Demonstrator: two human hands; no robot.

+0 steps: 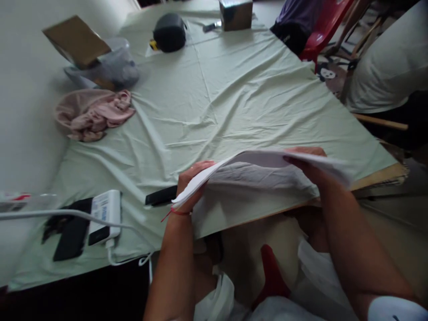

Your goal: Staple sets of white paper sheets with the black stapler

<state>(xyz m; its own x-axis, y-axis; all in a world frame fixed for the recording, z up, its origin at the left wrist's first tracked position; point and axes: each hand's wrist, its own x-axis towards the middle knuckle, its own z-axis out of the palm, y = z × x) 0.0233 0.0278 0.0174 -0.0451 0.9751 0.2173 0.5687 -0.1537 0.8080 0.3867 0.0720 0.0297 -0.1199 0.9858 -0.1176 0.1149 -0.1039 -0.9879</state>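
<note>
A thin sheaf of white paper [264, 158] bows upward between my two hands, held edge-on just above the near edge of the table. My left hand [192, 180], with a red string at its wrist, grips the left end of the paper; some fingers are hidden behind it. At the other end, my right hand [309, 165] is closed on the sheets with fingers on both faces. Slightly blurred, the paper's right corner sticks out past my right wrist. Beside my left hand a flat black object [161, 195] lies on the cloth.
A wrinkled pale green cloth [187, 129] covers the table. On the left are a white power strip [106, 215] with a cable, a black phone [71, 238] and pink fabric [96, 113]. Farther back stand a black case [170, 33] and a cardboard box [236, 15]. People sit at the right.
</note>
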